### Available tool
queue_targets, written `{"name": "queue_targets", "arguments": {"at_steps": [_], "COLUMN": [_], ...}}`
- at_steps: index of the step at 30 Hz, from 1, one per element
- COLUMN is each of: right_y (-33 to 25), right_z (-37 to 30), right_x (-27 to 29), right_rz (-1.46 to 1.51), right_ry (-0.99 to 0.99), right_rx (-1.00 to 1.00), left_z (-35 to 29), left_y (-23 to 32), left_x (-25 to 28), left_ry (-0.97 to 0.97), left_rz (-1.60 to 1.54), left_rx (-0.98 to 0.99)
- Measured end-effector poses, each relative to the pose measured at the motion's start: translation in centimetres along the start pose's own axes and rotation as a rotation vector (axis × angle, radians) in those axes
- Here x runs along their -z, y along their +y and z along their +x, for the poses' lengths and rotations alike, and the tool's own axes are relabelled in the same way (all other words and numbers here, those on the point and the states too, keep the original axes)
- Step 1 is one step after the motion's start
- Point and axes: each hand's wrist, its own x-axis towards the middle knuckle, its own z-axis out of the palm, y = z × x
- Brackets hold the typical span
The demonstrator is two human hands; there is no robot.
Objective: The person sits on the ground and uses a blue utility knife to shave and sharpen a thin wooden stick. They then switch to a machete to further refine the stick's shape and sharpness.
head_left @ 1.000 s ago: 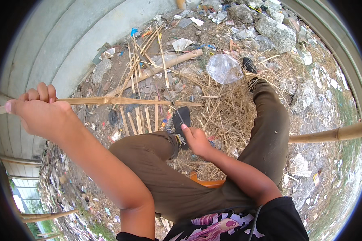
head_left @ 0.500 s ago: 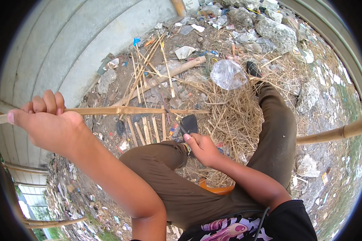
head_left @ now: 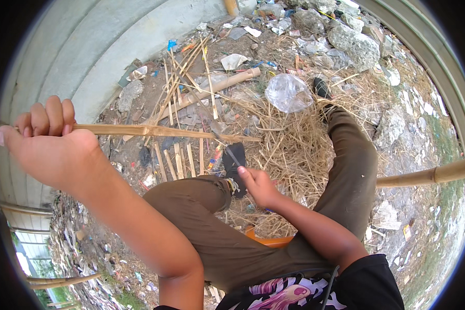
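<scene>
My left hand (head_left: 51,147) is wrapped round one end of a long split bamboo strip (head_left: 134,129), held out at the left. The strip runs nearly level across to the right, its thin far end over dry straw. My right hand (head_left: 259,187) grips a knife (head_left: 236,156), thumb along its handle. The dark blade points up and left, meeting the strip's underside or passing close by it; I cannot tell if they touch. Under the knife is my foot in a black shoe (head_left: 231,178). Several short bamboo slats (head_left: 179,161) lie below the strip.
Beyond the strip lie a thick bamboo piece (head_left: 225,87) and crossed thin strips (head_left: 183,72). A clear plastic bag (head_left: 288,93) rests on the straw (head_left: 299,139). Rocks (head_left: 354,46) and litter cover the ground. A grey wall (head_left: 72,57) curves at left; a bamboo pole (head_left: 423,175) stands right.
My left hand has risen slightly, so the bamboo strip now slopes down a little toward the right. My right hand with the knife has shifted slightly right along the strip. The whole view has moved slightly.
</scene>
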Motion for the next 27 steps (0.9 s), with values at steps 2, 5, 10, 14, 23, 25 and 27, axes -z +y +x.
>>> {"name": "queue_targets", "arguments": {"at_steps": [2, 5, 10, 14, 23, 25, 27], "right_y": [3.5, 2.2, 0.2, 4.2, 0.0, 2.3, 4.1], "right_z": [1.6, 1.9, 1.2, 2.5, 1.9, 2.2, 2.8], "right_x": [1.2, 1.6, -0.1, 1.5, 0.7, 1.4, 2.5], "right_rz": [0.058, 0.08, 0.067, 0.217, 0.164, 0.228, 0.196], "right_ry": [0.01, 0.034, -0.043, 0.021, -0.024, -0.021, 0.02], "right_rx": [-0.308, -0.41, 0.013, -0.298, 0.042, -0.145, -0.302], "left_z": [-0.5, 0.4, 0.5, 0.7, 5.1, 5.1, 5.0], "left_y": [-0.5, -0.8, -0.1, -0.5, -1.9, -1.9, -2.1], "left_x": [-0.6, 0.5, 0.8, 0.9, 5.5, 5.3, 5.2], "left_ry": [0.021, 0.019, -0.112, -0.173, -0.839, -0.83, -0.85], "left_rz": [-0.017, 0.0, -0.082, -0.112, -0.753, -0.711, -0.726], "left_rx": [0.0, 0.003, 0.018, 0.063, 0.348, 0.324, 0.32]}}
